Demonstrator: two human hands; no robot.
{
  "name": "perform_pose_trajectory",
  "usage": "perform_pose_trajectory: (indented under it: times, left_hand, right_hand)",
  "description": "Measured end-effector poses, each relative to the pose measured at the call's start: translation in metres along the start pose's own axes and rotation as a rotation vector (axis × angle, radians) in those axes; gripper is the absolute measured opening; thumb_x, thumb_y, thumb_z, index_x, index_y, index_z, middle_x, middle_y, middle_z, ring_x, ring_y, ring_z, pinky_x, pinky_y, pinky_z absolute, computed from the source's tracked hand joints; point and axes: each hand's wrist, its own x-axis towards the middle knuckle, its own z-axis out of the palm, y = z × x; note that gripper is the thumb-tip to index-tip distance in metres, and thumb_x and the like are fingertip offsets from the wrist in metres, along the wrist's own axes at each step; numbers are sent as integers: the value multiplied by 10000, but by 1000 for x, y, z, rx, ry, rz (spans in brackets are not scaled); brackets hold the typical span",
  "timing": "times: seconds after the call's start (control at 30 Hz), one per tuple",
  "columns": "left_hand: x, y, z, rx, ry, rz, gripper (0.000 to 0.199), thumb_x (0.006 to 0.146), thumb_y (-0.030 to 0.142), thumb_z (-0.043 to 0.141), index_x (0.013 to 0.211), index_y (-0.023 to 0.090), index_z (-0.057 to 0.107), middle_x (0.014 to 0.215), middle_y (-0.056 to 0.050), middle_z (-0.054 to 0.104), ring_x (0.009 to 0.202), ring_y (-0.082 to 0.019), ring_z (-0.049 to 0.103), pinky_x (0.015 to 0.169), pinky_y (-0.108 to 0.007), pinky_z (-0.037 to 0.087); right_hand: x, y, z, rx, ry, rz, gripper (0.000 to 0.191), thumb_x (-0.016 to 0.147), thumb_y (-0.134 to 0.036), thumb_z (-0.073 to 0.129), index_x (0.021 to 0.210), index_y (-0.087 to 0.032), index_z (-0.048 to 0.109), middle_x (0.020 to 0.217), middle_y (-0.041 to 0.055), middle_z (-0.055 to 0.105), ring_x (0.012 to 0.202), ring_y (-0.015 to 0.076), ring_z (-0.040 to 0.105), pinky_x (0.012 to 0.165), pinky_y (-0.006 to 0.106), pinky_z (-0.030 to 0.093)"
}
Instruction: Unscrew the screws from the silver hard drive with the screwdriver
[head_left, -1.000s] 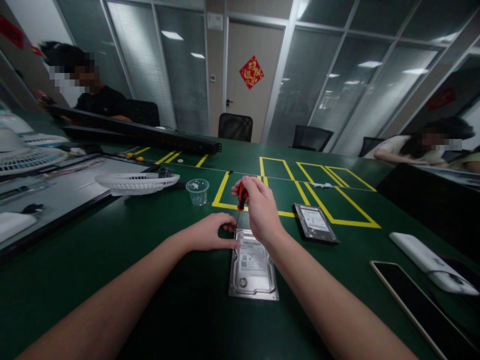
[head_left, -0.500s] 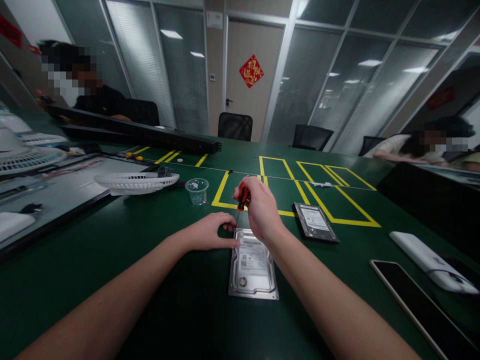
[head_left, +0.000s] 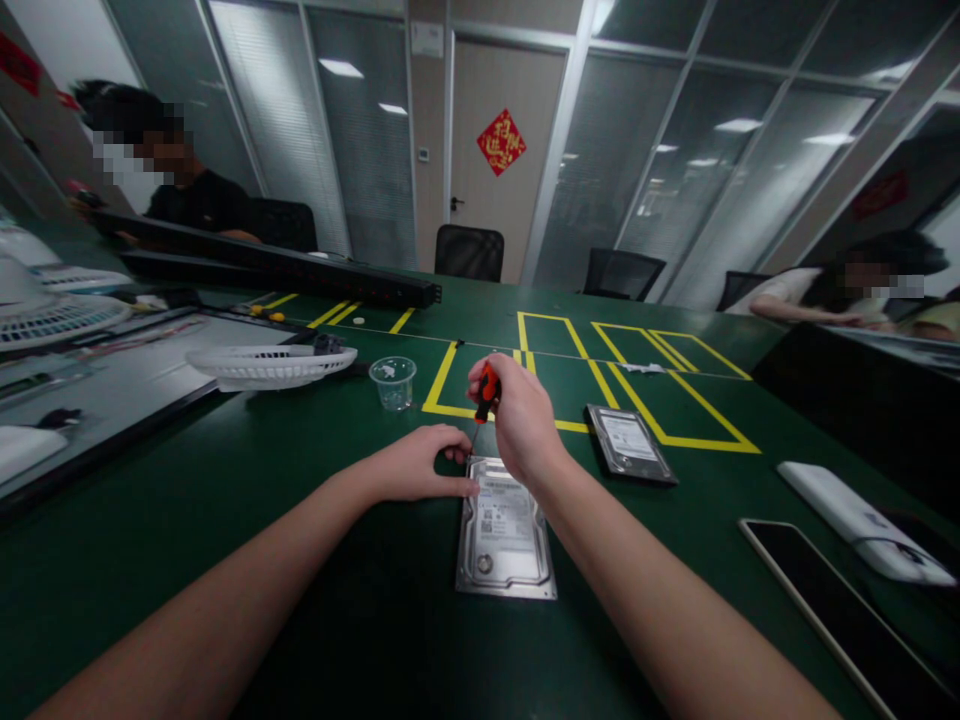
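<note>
A silver hard drive [head_left: 506, 540] with a white label lies flat on the green table [head_left: 315, 620]. My right hand [head_left: 519, 410] is closed round a red and black screwdriver [head_left: 487, 392], held above the drive's far end. Its thin shaft points down to the far left corner of the drive. My left hand [head_left: 424, 462] rests at that same corner, thumb on the drive's left edge and fingers curled beside the screwdriver tip. Whether a small part is between those fingers is too small to tell.
Beyond my left hand stands a clear plastic cup [head_left: 394, 384], with a white fan cover [head_left: 270, 368] left of it. A second hard drive [head_left: 630, 445], a phone [head_left: 840, 610] and a white device [head_left: 862, 523] lie at right. Two people sit across the table.
The screwdriver handle has turned and tilted slightly in my right hand, showing more of its red side. My left hand and the hard drive have stayed in place.
</note>
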Motion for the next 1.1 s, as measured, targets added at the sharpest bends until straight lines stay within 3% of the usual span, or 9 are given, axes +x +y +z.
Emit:
perform_pose_trajectory:
  times: [0.17,0.43,0.8,1.1]
  left_hand:
    - [0,0,0,4,1,-10,463,782,562,767,1025,179,673,979,-50,670,890,-220,621,771,-310,489]
    - [0,-2,1,4,6,-8,463,779,559,768,1029,180,675,982,-52,674,892,-223,627,771,-311,487]
    - [0,-1,1,3,4,1,449,785,555,766,1015,181,673,971,-50,669,886,-219,623,771,-313,493]
    - [0,1,0,-30,1,-2,441,782,542,770,1011,178,670,975,-51,673,887,-220,620,774,-321,497]
  right_hand:
    - [0,2,-1,-7,-13,-16,202,851,-358,521,724,-220,595,621,-16,560,597,137,492,504,274,336]
    - [2,5,-3,-23,-42,-43,290,872,-403,536,672,-206,607,696,10,606,659,139,535,587,286,390]
    - [0,1,0,13,-19,-6,332,916,-476,541,736,-208,620,659,-8,568,618,123,528,558,275,363]
    - [-2,2,3,88,-96,-6,329,924,-504,545,783,-212,600,707,-9,592,611,115,535,579,267,391]
